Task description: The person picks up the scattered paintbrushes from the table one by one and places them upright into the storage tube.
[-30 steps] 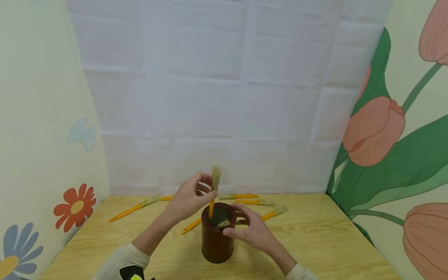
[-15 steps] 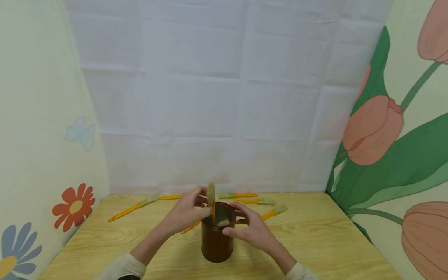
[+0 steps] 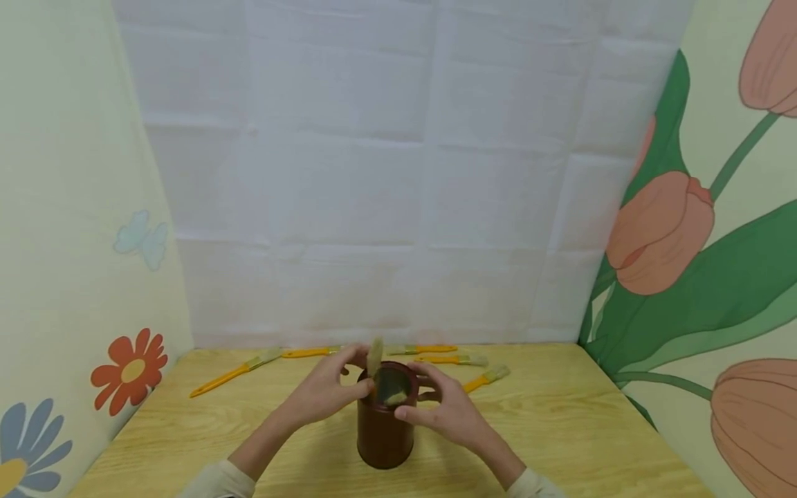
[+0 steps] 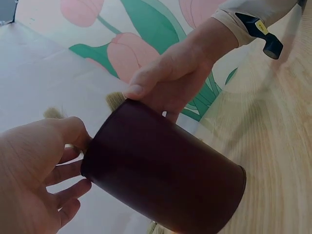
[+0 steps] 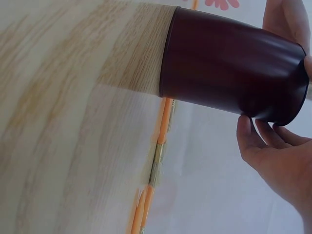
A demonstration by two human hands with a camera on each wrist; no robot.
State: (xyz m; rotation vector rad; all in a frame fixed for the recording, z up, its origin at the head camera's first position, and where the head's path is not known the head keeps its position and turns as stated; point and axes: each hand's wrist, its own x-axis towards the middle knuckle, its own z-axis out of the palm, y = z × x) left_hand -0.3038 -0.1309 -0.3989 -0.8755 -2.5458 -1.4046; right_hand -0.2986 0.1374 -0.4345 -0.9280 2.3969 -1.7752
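Note:
A dark red-brown cylindrical pot stands upright on the table. My left hand is at the left of its rim and pinches a paintbrush between thumb and fingers. The brush points bristles up, its handle down inside the pot and hidden. My right hand grips the rim from the right, thumb in front and fingers behind. Another paintbrush is in the pot, with pale bristles showing near the front rim. In the left wrist view its bristles stick out beside the right thumb.
Orange-handled paintbrushes lie along the back of the wooden table: one at the left, one at the back left, several at the right, such as the nearest one. A white cloth hangs behind, flower-printed panels at both sides.
My left hand has moved down with the paintbrush, whose handle has sunk into the pot until the bristles stand just above the rim. The right hand and the pot have stayed in place.

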